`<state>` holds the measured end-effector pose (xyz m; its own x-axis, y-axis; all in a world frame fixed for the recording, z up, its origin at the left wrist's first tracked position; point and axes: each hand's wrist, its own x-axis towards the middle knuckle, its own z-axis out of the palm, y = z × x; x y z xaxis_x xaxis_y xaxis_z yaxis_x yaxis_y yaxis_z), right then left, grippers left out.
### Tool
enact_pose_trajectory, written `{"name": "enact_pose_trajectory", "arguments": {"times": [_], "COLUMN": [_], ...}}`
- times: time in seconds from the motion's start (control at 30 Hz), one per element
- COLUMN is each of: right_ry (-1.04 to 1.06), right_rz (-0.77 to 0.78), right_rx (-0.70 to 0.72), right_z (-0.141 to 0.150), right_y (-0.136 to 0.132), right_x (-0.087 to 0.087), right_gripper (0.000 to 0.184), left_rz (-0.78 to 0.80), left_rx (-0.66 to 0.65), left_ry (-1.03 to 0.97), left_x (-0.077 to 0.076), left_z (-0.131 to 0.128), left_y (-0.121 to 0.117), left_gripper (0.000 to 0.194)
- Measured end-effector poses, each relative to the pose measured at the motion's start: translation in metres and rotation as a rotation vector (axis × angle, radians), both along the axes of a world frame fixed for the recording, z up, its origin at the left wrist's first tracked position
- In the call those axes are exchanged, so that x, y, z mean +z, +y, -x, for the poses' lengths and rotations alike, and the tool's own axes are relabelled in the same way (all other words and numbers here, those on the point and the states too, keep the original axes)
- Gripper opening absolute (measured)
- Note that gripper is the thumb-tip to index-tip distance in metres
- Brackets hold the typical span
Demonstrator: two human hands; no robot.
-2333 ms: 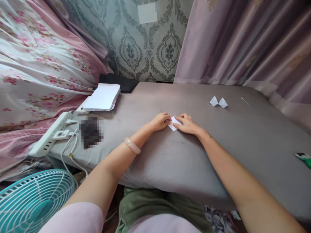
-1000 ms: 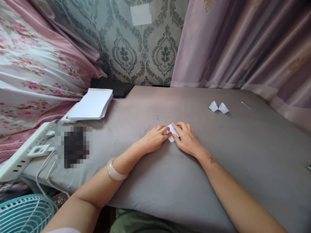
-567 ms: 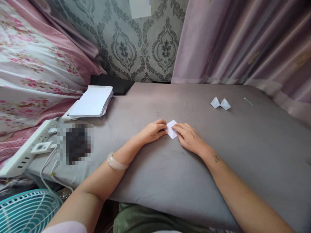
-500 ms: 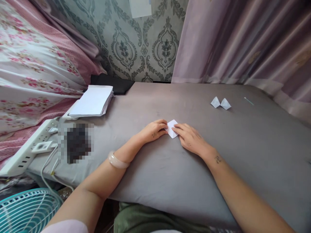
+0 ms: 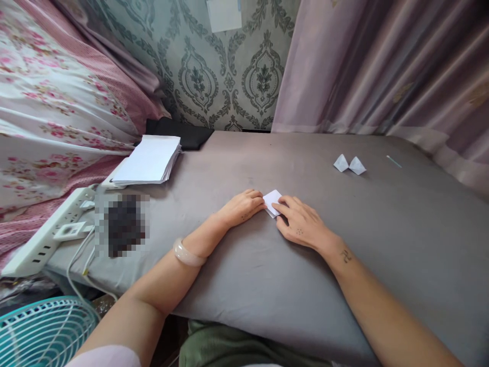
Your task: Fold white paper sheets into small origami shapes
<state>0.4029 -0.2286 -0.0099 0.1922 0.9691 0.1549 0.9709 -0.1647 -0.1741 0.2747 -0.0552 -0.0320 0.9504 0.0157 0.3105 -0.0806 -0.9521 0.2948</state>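
Observation:
A small folded piece of white paper (image 5: 272,200) lies on the grey cloth-covered surface in front of me, one corner pointing toward me. My left hand (image 5: 245,207) pinches its left corner, fingers pressed together. My right hand (image 5: 300,219) is at its right side, thumb and fingers gripping the edge, with the fingertips over part of the paper. A lower layer shows along the near edge. Farther right stand two folded white paper shapes (image 5: 349,164), pointed at the top and side by side.
A stack of white paper (image 5: 147,159) lies at the back left, with a black folded item (image 5: 183,133) behind it. A white power strip (image 5: 46,234) with cables runs along the left edge, near a blurred dark patch (image 5: 124,224). A teal fan (image 5: 46,331) stands lower left. A thin stick (image 5: 394,161) lies far right.
The folded paper shows a flat square face now, where a centre crease showed half a second ago. My left fingers have drawn together at its corner. The view has shifted slightly.

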Motion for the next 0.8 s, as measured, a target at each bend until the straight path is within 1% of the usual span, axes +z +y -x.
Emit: {"name": "enact_pose_trajectory", "arguments": {"times": [0.07, 0.13, 0.2, 0.3, 0.4, 0.53, 0.67, 0.7, 0.8], "right_ry": [0.026, 0.064, 0.116, 0.181, 0.238, 0.318, 0.376, 0.379, 0.358], "right_rz": [-0.036, -0.074, -0.112, -0.151, -0.156, -0.180, -0.235, -0.254, -0.292], "right_rx": [-0.040, -0.080, -0.108, -0.141, -0.188, -0.242, -0.271, -0.269, -0.223], "right_z": [-0.001, -0.005, -0.009, -0.014, -0.015, -0.017, -0.020, -0.020, -0.020], "right_y": [0.002, 0.005, 0.008, 0.012, 0.014, 0.016, 0.017, 0.017, 0.017], "right_x": [-0.004, -0.009, -0.014, -0.020, -0.021, -0.022, -0.025, -0.025, -0.025], "right_gripper": [0.028, 0.026, 0.028, 0.028, 0.028, 0.027, 0.022, 0.023, 0.035], "left_rz": [-0.003, 0.035, 0.128, 0.318, 0.435, 0.467, 0.445, 0.441, 0.433], "left_rx": [0.028, 0.065, 0.109, 0.194, 0.241, 0.272, 0.319, 0.318, 0.300], "left_ry": [0.001, -0.011, -0.024, -0.025, -0.009, 0.002, 0.016, 0.023, 0.029], "left_x": [-0.001, -0.002, -0.002, -0.002, -0.001, -0.002, -0.002, -0.002, 0.001], "left_z": [-0.001, -0.003, -0.004, -0.006, -0.006, -0.008, -0.012, -0.012, -0.011], "left_y": [-0.002, -0.003, -0.003, 0.000, 0.002, 0.004, 0.003, 0.003, 0.002], "left_gripper": [0.039, 0.038, 0.033, 0.024, 0.023, 0.015, 0.018, 0.018, 0.017]}}
